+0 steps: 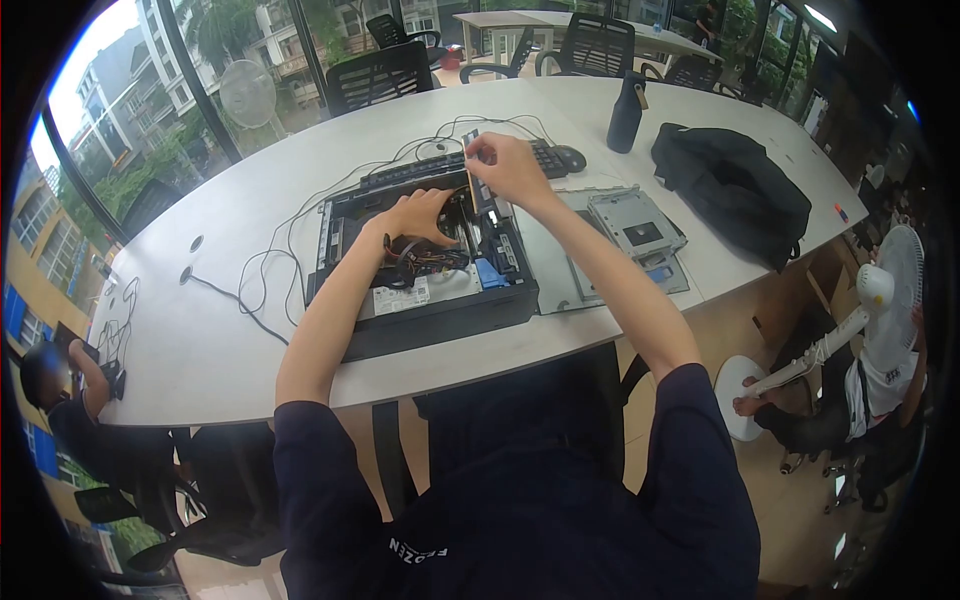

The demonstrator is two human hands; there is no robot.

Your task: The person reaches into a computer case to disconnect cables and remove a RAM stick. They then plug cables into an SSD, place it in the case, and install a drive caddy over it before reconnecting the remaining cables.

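Head view: right hand [510,170] pinches thin strip [469,196]; left hand [420,215] spread inside case [440,320].

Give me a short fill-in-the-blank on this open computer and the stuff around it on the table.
1. The left hand rests ____ the open computer case.
2. The right hand pinches a thin strip near the ____, which has a mouse beside it.
3. The bottle and the bag are both ____.
Missing words: inside; keyboard; black.
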